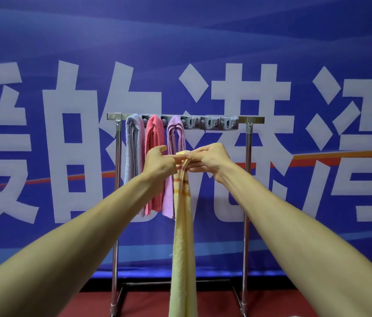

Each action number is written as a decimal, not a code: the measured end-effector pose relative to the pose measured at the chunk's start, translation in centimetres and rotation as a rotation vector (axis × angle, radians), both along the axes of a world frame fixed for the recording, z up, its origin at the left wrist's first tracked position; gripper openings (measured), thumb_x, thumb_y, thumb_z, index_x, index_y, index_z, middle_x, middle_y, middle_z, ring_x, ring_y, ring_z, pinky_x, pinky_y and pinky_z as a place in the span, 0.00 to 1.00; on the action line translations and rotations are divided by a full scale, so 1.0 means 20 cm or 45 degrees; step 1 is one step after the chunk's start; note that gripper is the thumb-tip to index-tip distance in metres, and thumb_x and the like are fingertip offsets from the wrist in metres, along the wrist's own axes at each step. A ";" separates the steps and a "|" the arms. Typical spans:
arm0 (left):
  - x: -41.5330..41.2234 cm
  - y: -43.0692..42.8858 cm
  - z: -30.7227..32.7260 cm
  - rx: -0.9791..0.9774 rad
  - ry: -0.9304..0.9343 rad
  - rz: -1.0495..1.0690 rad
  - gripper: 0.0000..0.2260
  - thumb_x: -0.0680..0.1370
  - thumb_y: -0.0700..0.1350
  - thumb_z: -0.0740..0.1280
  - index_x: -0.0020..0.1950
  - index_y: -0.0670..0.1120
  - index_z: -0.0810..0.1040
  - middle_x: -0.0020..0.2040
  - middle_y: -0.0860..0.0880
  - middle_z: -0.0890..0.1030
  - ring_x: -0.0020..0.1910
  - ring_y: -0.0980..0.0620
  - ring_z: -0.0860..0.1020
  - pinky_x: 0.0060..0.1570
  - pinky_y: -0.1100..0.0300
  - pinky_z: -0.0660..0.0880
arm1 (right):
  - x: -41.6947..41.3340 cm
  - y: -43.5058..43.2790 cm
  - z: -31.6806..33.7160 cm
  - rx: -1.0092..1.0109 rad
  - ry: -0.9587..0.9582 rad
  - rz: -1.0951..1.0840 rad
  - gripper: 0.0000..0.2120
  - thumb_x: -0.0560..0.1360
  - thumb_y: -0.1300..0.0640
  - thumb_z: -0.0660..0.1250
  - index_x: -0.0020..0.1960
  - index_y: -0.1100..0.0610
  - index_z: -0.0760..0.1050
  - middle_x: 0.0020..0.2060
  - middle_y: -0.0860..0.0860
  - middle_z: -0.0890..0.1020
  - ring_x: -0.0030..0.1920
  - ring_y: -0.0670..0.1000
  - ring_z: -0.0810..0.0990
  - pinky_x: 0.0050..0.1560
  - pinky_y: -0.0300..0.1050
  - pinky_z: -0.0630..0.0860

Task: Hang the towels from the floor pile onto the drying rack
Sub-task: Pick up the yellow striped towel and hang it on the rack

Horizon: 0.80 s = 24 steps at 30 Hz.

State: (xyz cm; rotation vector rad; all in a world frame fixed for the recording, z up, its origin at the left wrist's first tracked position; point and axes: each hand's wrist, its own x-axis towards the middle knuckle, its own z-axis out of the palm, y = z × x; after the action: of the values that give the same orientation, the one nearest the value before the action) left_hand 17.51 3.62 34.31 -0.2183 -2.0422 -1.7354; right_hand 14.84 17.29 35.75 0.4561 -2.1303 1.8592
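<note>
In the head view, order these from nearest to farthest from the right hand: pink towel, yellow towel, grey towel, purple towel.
1. yellow towel, held in the right hand.
2. purple towel, just left.
3. pink towel, farther left.
4. grey towel, leftmost.

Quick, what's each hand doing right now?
Left hand: grips the yellow towel at its folded top.
Right hand: pinches the same fold.

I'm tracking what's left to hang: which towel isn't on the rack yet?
The yellow towel, held up by the left hand and right hand before the rack. The grey towel, pink towel and purple towel already hang from it.
</note>
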 end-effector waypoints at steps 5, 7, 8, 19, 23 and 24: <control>-0.02 -0.06 0.00 0.066 0.019 -0.067 0.30 0.72 0.26 0.67 0.73 0.37 0.64 0.60 0.39 0.79 0.52 0.49 0.79 0.34 0.67 0.77 | 0.01 0.03 0.05 0.142 0.010 -0.028 0.07 0.74 0.66 0.71 0.50 0.68 0.81 0.44 0.63 0.84 0.42 0.57 0.85 0.42 0.47 0.84; -0.02 -0.09 0.00 -0.012 0.042 -0.101 0.32 0.72 0.28 0.68 0.75 0.40 0.61 0.62 0.42 0.75 0.55 0.49 0.76 0.41 0.66 0.75 | 0.02 0.03 0.07 0.205 0.036 -0.017 0.06 0.75 0.67 0.68 0.50 0.68 0.81 0.45 0.63 0.84 0.42 0.54 0.83 0.39 0.43 0.83; -0.01 -0.10 0.01 -0.057 0.036 -0.146 0.34 0.73 0.32 0.70 0.75 0.42 0.60 0.63 0.44 0.73 0.57 0.49 0.74 0.46 0.63 0.73 | 0.03 0.04 0.08 0.235 0.051 0.003 0.06 0.75 0.67 0.67 0.50 0.67 0.81 0.44 0.63 0.83 0.41 0.53 0.81 0.36 0.41 0.81; 0.00 -0.05 -0.03 -0.537 -0.047 -0.299 0.10 0.79 0.47 0.66 0.51 0.41 0.81 0.46 0.45 0.84 0.44 0.51 0.82 0.41 0.61 0.80 | -0.03 0.11 0.04 0.482 0.260 -0.194 0.08 0.74 0.63 0.67 0.45 0.56 0.84 0.42 0.50 0.84 0.45 0.49 0.82 0.45 0.43 0.81; 0.00 -0.01 -0.02 -0.750 -0.026 -0.249 0.08 0.79 0.47 0.67 0.46 0.44 0.81 0.45 0.45 0.83 0.43 0.49 0.82 0.47 0.54 0.81 | -0.03 0.16 -0.03 0.484 0.286 -0.234 0.06 0.74 0.63 0.70 0.46 0.56 0.84 0.41 0.49 0.84 0.44 0.51 0.83 0.40 0.42 0.82; 0.00 0.00 0.00 -0.661 0.048 -0.204 0.07 0.79 0.46 0.66 0.45 0.44 0.81 0.46 0.44 0.84 0.45 0.48 0.82 0.50 0.51 0.81 | -0.03 0.16 -0.01 0.341 0.346 -0.260 0.05 0.74 0.63 0.70 0.47 0.56 0.84 0.42 0.49 0.84 0.45 0.51 0.83 0.42 0.44 0.83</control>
State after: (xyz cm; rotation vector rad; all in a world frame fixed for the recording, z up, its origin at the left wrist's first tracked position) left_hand 17.55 3.61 34.35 -0.5835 -2.4678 -1.2349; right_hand 14.22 20.47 35.61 0.4944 -2.1528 1.3274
